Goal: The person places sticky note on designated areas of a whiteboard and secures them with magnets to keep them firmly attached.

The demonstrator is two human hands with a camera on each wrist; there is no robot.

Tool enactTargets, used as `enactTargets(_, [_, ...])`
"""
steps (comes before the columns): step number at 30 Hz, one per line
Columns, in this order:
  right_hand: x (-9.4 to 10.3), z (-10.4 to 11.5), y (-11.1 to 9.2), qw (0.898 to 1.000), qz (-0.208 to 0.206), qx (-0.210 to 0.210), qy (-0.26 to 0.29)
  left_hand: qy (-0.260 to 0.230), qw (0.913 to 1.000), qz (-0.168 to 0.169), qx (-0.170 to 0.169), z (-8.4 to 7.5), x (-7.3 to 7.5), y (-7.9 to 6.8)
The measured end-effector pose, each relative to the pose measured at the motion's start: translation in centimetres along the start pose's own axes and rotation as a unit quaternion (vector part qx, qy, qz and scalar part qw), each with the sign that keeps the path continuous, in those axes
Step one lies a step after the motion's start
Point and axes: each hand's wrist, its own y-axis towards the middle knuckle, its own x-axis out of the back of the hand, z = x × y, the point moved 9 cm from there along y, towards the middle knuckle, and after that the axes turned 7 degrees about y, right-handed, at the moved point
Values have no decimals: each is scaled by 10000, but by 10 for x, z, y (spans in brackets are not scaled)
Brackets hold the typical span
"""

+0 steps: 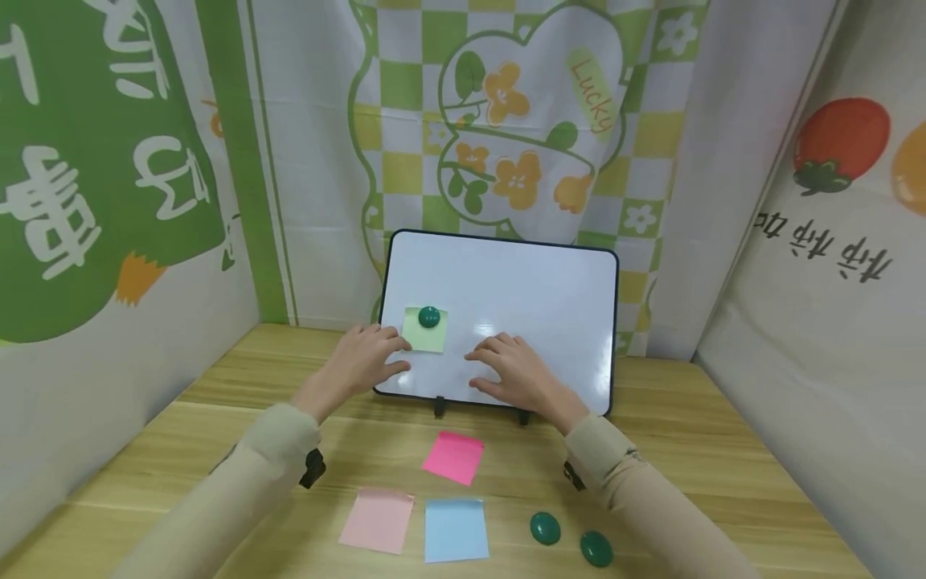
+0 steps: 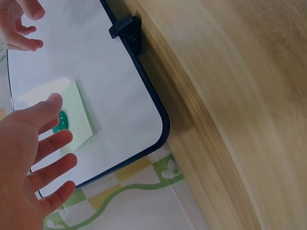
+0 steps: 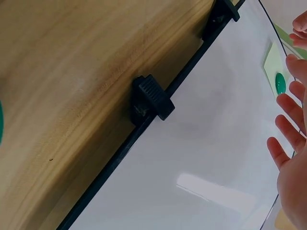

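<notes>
A whiteboard with a black frame leans upright on two black stand clips. On its left part a pale green sticky note hangs under a round green magnet. Just left of that note is my left hand, fingers spread and loosely bent, holding nothing. To the note's right, in front of the board, my right hand hovers with relaxed, parted fingers and an empty palm. In the left wrist view the left hand partly covers the magnet.
On the wooden table lie a bright pink note, a light pink note and a blue note. Two green magnets, one left of the other, sit at the front right. A patterned curtain hangs behind the board.
</notes>
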Motion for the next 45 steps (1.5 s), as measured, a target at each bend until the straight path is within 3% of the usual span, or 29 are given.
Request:
enactTargets(24, [-1,11,-41,9997,-17,108,219,-554,9982,206,-33,-14,-14,-43])
enactTargets(33, [1,13,-57,9991,-45,135,388,-673,9976,14,-163,-20,-8,-52])
enactTargets(45, [10,11,-76,9979,-206,247,565,-793,9964,1,-306,-28,-3,-62])
